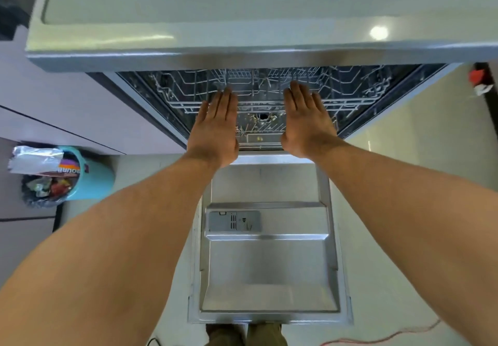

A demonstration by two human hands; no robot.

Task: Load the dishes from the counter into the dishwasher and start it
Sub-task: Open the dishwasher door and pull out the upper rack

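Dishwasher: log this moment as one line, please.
dishwasher door down, open | wire rack inside tub, no dishes visible | left hand open, at rack front | right hand open, at rack front | contact unclear

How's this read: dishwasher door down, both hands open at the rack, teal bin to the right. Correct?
No: head view shows the bin left of the door. The left hand and right hand are open at the rack.
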